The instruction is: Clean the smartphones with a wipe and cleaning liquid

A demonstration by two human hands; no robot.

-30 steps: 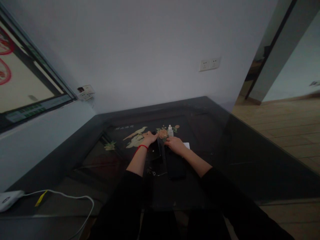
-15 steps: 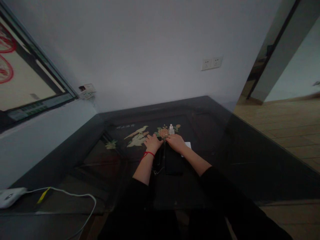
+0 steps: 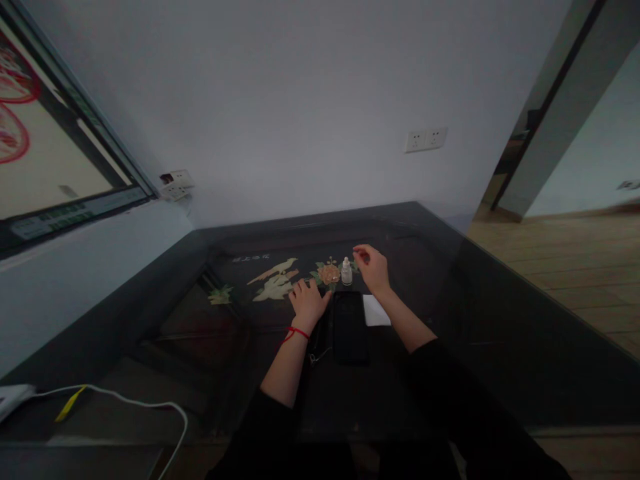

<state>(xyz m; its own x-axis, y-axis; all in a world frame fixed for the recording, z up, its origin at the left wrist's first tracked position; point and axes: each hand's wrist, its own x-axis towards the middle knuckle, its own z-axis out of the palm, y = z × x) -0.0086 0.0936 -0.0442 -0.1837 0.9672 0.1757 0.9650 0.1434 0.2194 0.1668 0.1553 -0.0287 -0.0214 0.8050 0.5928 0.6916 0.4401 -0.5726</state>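
Observation:
My left hand (image 3: pixel 307 301) lies palm down on the dark table with its fingers spread, at the top end of a slim black item partly hidden beneath it. A small metal chain or clasp (image 3: pixel 320 357) shows at that item's lower end. Beside it lies a flat black rectangle (image 3: pixel 350 328), perhaps a phone or its case. Raised to the right of a small white dropper-type bottle (image 3: pixel 347 273), my right hand (image 3: pixel 375 268) has bent fingers, apparently apart from the thumb, and touches nothing I can see. The bottle stands upright. A white folded cloth or tissue (image 3: pixel 376 311) lies under my right wrist.
The glossy dark table (image 3: pixel 440 293) carries an inlaid bird-and-flower picture (image 3: pixel 275 283). A white cable (image 3: pixel 135 399) with a yellow tag (image 3: pixel 70 404) runs from a white device (image 3: pixel 13 400) at the left. A wall stands behind, with sockets (image 3: pixel 425 139).
My right hand has lifted off the black rectangle and moved up and right, past the bottle, uncovering the rectangle and more of the white cloth. My left hand has stayed nearly in place.

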